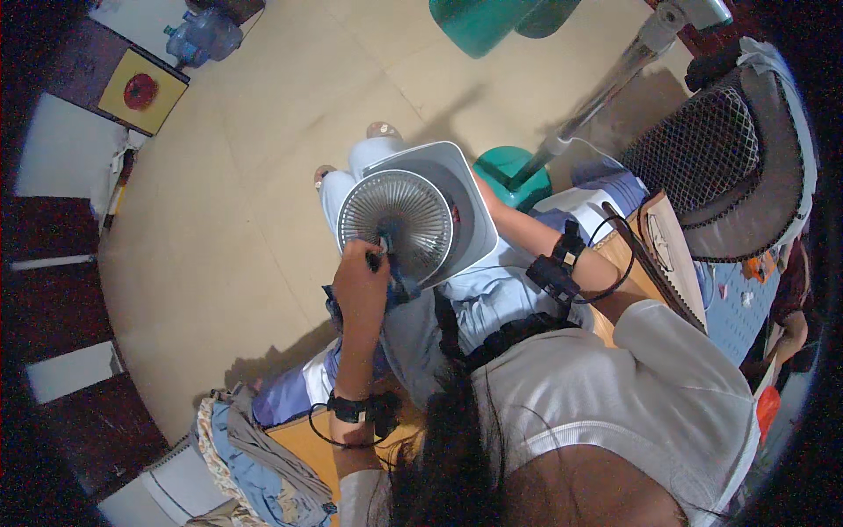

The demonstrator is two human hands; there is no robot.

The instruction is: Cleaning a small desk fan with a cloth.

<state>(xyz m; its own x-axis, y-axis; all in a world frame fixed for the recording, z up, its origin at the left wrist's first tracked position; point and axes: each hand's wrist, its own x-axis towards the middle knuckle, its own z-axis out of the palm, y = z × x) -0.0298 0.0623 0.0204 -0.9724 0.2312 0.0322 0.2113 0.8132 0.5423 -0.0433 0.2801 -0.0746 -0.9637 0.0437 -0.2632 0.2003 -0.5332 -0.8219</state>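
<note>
A round silver wire grille [356,206] with ribs fanning out from its middle sits at the mouth of a pale, square-rimmed bin [479,233] above my lap. My left hand [361,268] is closed at the grille's near left edge. Its fingers pinch a small dark piece that I cannot make out, and dark material hangs just below it. My right forearm [522,227] reaches to the far right side of the bin. The bin's wall hides the right hand's fingers. Both wrists wear black straps with small boxes and cables.
A metal pole [606,97] rises from a green round base [512,176] beyond the bin. To the right stands a black mesh chair [702,149]. Folded clothes [263,465] lie at lower left. Large water bottles [206,37] and a green stool [474,22] stand farther off.
</note>
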